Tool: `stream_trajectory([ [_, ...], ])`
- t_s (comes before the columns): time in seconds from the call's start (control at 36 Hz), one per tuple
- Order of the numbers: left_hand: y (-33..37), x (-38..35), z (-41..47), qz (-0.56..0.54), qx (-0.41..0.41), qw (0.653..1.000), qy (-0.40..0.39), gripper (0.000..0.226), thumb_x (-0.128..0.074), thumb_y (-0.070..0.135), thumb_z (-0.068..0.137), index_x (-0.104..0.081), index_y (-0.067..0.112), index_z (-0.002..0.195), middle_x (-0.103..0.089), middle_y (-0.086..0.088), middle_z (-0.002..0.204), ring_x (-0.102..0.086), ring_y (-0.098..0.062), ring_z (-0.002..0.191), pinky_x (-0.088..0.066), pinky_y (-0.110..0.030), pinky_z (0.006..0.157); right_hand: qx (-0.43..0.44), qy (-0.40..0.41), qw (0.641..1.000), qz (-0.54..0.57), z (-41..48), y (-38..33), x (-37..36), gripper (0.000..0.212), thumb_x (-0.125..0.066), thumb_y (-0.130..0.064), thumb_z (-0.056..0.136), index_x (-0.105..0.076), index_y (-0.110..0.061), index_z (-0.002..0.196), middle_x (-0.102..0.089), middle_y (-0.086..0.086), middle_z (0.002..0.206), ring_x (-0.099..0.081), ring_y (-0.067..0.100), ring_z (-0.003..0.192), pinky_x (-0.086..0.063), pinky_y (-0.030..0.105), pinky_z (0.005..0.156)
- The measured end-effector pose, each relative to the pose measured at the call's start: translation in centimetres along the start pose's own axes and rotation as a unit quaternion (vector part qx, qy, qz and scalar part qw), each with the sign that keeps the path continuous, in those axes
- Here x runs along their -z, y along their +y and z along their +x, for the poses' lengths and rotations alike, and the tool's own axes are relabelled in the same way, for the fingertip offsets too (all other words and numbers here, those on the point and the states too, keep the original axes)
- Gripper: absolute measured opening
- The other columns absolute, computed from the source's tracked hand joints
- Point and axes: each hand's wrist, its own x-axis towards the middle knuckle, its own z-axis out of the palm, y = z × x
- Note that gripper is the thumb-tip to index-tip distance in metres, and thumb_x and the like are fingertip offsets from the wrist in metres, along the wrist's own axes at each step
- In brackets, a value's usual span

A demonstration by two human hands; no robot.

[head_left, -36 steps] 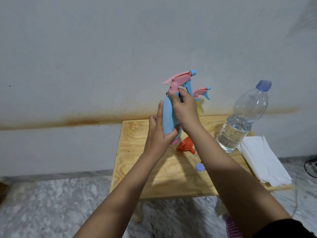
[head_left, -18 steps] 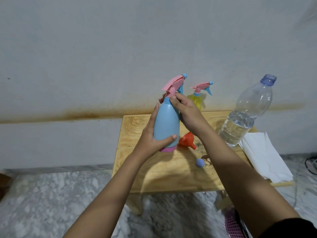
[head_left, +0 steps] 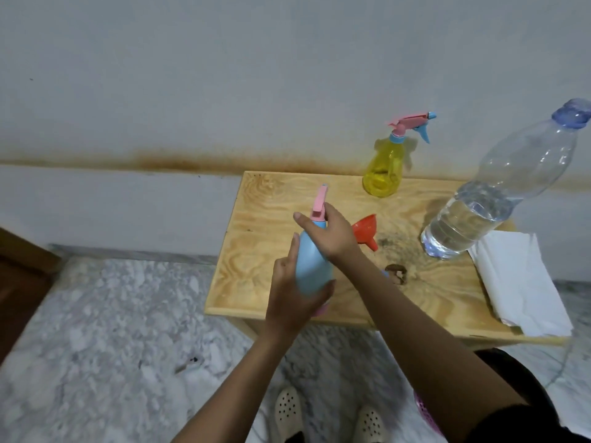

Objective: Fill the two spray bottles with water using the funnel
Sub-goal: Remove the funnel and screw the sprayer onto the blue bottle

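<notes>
While curled around the blue bottle, left hand fingers wrap its lower body, thumb up along the side. Right hand fingers closed over the neck, just under the pink sprayer. Bottle upright at the worktop front edge. Just right of the right hand: orange funnel on its side. Beyond: yellow bottle. Farther right: water bottle, partly full.

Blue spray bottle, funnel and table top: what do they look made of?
Blue spray bottle: opaque matte plastic, probably; uniform colour, no glare. Funnel: orange plastic, slightly glossy, apparently. Table top: pale plywood or pine, seemingly unvarnished; swirling grain shows.
</notes>
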Motion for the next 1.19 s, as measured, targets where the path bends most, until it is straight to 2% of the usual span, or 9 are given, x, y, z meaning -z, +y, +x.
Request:
stream_trajectory([
  [0.08, -0.5, -1.1, -0.9, -0.005, 0.035, 0.999, 0.018, 0.104, -0.077, 0.047, 0.065, -0.008, 0.037, 0.144, -0.045, -0.005, 0.099, -0.050, -0.020, 0.091, -0.043, -0.033, 0.070, -0.041, -0.002, 0.999, 0.023, 0.1, 1.0, -1.0, 0.030, -0.060, -0.035, 0.089, -0.041, -0.025, 0.068, -0.047, -0.005, 0.072, -0.047, 0.014, 0.074, -0.034, 0.019, 0.061],
  [0.28, -1.8, -2.2, -2.1, -0.001, 0.054, 0.998, 0.008, 0.105, -0.069, 0.062, 0.065, -0.004, 0.046, 0.146, -0.039, -0.005, 0.100, -0.051, -0.020, 0.087, -0.046, -0.029, 0.070, -0.090, -0.053, 0.994, 0.030, 0.4, 2.9, -1.9, 0.019, -0.055, -0.029, 0.091, -0.050, -0.014, 0.079, -0.049, -0.005, 0.070, -0.045, 0.009, 0.065, -0.035, 0.023, 0.060],
  [0.39, -2.8, -1.8, -1.9, -0.027, 0.068, 0.997, -0.035, 0.104, -0.080, 0.041, 0.072, -0.006, 0.042, 0.145, -0.041, -0.008, 0.108, -0.045, -0.007, 0.088, -0.039, -0.006, 0.070, -0.094, -0.057, 0.994, 0.027, 0.3, 3.5, -2.4, 0.022, -0.055, -0.027, 0.089, -0.046, -0.017, 0.072, -0.047, -0.006, 0.068, -0.044, 0.008, 0.062, -0.035, 0.022, 0.057],
  [0.44, -3.1, -1.5, -1.6, -0.046, 0.064, 0.995, -0.055, 0.102, -0.075, 0.048, 0.072, -0.004, 0.042, 0.146, -0.045, -0.003, 0.114, -0.049, -0.010, 0.096, -0.045, -0.014, 0.077, -0.095, -0.053, 0.993, 0.036, 0.3, 3.6, -2.6, 0.026, -0.055, -0.025, 0.089, -0.043, -0.019, 0.067, -0.045, -0.005, 0.065, -0.042, 0.008, 0.060, -0.033, 0.022, 0.056],
  [0.53, -3.3, -1.4, -1.3, -0.083, 0.065, 0.991, -0.081, 0.098, -0.066, 0.055, 0.073, -0.005, 0.042, 0.148, -0.040, 0.026, 0.126, -0.048, -0.007, 0.115, -0.050, -0.041, 0.091, -0.099, -0.050, 0.993, 0.046, 0.5, 3.6, -2.7, 0.030, -0.054, -0.025, 0.090, -0.040, -0.019, 0.064, -0.042, -0.006, 0.062, -0.040, 0.009, 0.058, -0.031, 0.022, 0.054],
  [0.72, -3.7, -1.4, -1.1, -0.111, 0.083, 0.988, -0.067, 0.093, -0.065, 0.055, 0.075, -0.009, 0.043, 0.147, -0.037, 0.035, 0.120, -0.050, -0.007, 0.115, -0.051, -0.046, 0.090, -0.112, -0.056, 0.992, 0.022, 1.4, 3.8, -3.7, 0.024, -0.053, -0.024, 0.088, -0.045, -0.015, 0.068, -0.046, -0.003, 0.066, -0.042, 0.010, 0.061, -0.033, 0.025, 0.056],
  [0.92, -4.2, -1.8, -1.4, -0.124, 0.091, 0.986, -0.063, 0.093, -0.065, 0.059, 0.073, -0.006, 0.052, 0.144, -0.048, 0.002, 0.125, -0.053, -0.011, 0.111, -0.053, -0.040, 0.087, -0.102, -0.042, 0.994, 0.026, 1.5, 4.3, -4.3, 0.022, -0.050, -0.018, 0.086, -0.041, -0.011, 0.068, -0.043, -0.002, 0.064, -0.039, 0.013, 0.060, -0.031, 0.028, 0.057],
  [1.06, -4.3, -1.9, -1.6, -0.135, 0.097, 0.984, -0.057, 0.095, -0.063, 0.059, 0.071, -0.007, 0.045, 0.147, -0.048, 0.002, 0.120, -0.051, -0.004, 0.107, -0.051, -0.023, 0.082, -0.094, -0.045, 0.994, 0.009, 1.6, 4.3, -4.2, 0.017, -0.051, -0.020, 0.087, -0.045, -0.007, 0.076, -0.044, -0.001, 0.068, -0.040, 0.015, 0.065, -0.031, 0.026, 0.056],
  [1.19, -4.2, -2.1, -1.5, -0.164, 0.109, 0.979, -0.054, 0.096, -0.065, 0.058, 0.071, -0.012, 0.042, 0.149, -0.046, 0.005, 0.129, -0.051, -0.006, 0.114, -0.053, -0.029, 0.086, -0.097, -0.071, 0.993, -0.010, 1.8, 4.2, -3.9, 0.026, -0.051, -0.022, 0.087, -0.040, -0.014, 0.065, -0.043, -0.003, 0.065, -0.040, 0.010, 0.061, -0.030, 0.024, 0.055],
])
